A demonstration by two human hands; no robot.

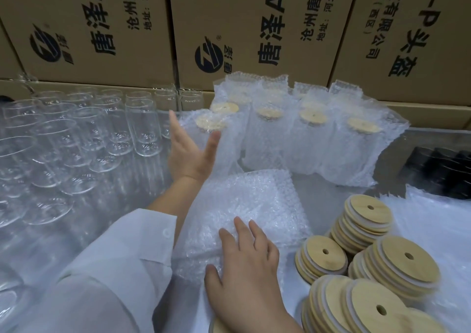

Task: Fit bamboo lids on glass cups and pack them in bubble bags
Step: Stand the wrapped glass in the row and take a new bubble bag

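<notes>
Behind your bench stands a wall of printed cartons (96,27), and in front of it the work splits in two: a broad field of bare glass cups (76,139) on your left, none lidded that you can see, and a row of packed cups (305,139) at the back right, each upright in its bubble bag with a bamboo lid showing through the top. Nearer you lies the flat stack of empty bubble bags (244,205), and to its right the piled bamboo lids (397,258), each with a small hole. Your left hand (190,151) is open, fingers spread, palm just beside the nearest bagged cup (214,139) at the left end of that row; whether it touches the bag is hard to tell. Your right hand (244,264) rests flat and open on the bag stack, holding nothing. This looks like the gap between units: one cup set among the finished ones, the next not begun. The next move calls for a fresh cup from the left and a lid from the piles, seated squarely before you peel off one bag.
</notes>
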